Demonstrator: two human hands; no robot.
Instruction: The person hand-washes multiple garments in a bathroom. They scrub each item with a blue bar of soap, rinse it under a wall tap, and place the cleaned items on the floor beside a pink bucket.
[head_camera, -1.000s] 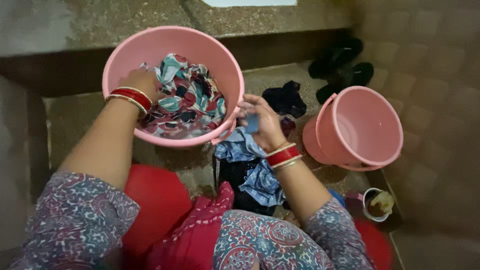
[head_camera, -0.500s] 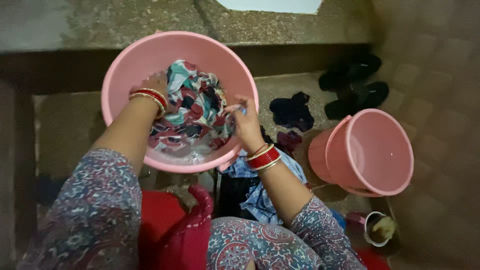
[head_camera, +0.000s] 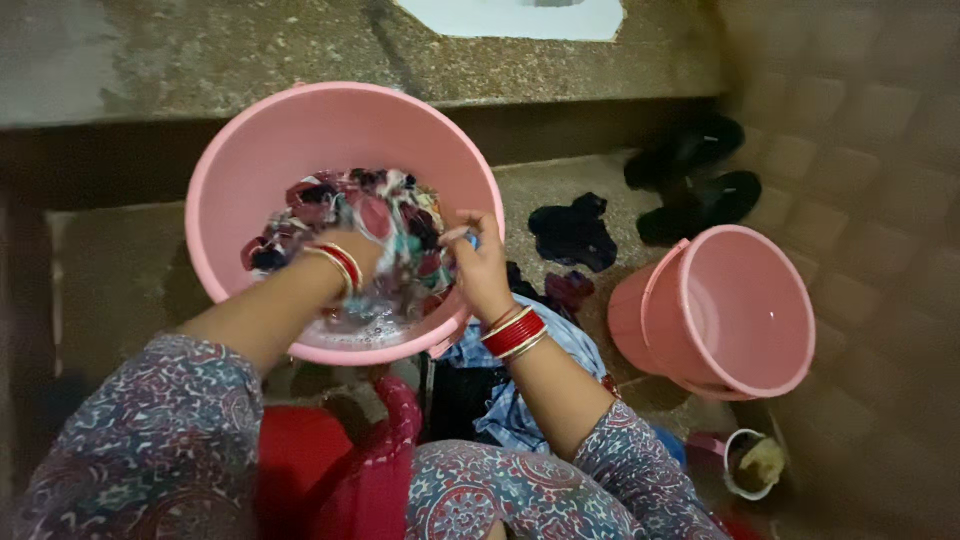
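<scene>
Both hands are in the pink tub (head_camera: 250, 150) on the floor. The left hand (head_camera: 365, 248) grips the patterned cloth (head_camera: 385, 215), fingers buried in its folds (suds below). The right hand (head_camera: 478, 262) pinches the cloth's edge at the tub's rim. A pink bucket (head_camera: 740, 310) stands well apart, right.

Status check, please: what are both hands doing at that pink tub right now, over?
Left hand buried in patterned cloth, grip on it. Right hand at pink tub rim, pinching a small blue thing; cloth contact unclear. Nothing blocking; pink bucket stands apart.
</scene>
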